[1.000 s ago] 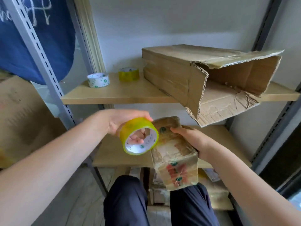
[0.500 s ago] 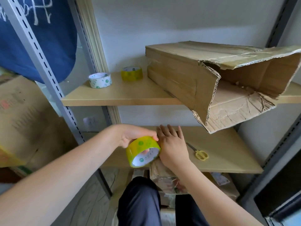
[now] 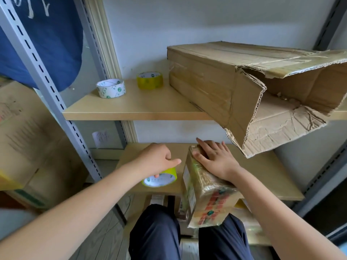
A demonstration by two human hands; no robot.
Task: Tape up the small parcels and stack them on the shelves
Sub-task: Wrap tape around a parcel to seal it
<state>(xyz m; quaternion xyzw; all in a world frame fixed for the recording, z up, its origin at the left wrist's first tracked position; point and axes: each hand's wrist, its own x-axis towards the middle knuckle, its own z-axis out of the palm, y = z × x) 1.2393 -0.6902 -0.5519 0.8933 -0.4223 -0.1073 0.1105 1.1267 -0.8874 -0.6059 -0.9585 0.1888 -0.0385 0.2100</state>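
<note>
A small taped parcel (image 3: 204,196) with red print lies on the lower wooden shelf (image 3: 262,177), its near end sticking out over the front edge. My right hand (image 3: 216,160) rests flat on its far end, fingers straight. Left of it a yellow tape roll (image 3: 161,180) lies flat on the same shelf. My left hand (image 3: 155,159) covers the roll from above with fingers curled down onto it and the thumb pointing right.
On the upper shelf (image 3: 140,107) are a white tape roll (image 3: 110,88), another yellow roll (image 3: 149,80) and a large torn cardboard box (image 3: 234,87) overhanging the lower shelf. A grey slotted post (image 3: 56,102) and a big carton (image 3: 24,137) stand left. More parcels (image 3: 246,218) sit below.
The roll has gone from the air down flat onto the lower shelf. The parcel has been laid on the shelf under my right hand, and the scissors are now hidden.
</note>
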